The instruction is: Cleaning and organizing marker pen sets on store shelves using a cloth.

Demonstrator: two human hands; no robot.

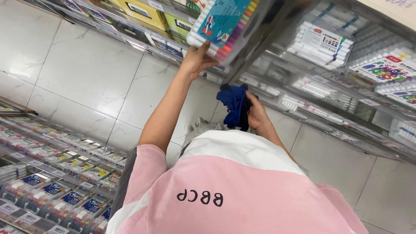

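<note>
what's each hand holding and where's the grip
The left hand grips the clear marker-pen case by its lower corner edge, fingers under it. The right hand clutches a bunched blue cloth around its middle.

A floor of large glossy white tiles (86, 73), divided by thin grey grout lines, is seen between two rows of shelving. Pale light is reflected on the tiles. Tiered clear plastic shelves (329, 108) are set along the right, and a stepped display rack (56, 173) is placed at the lower left corner.
</note>
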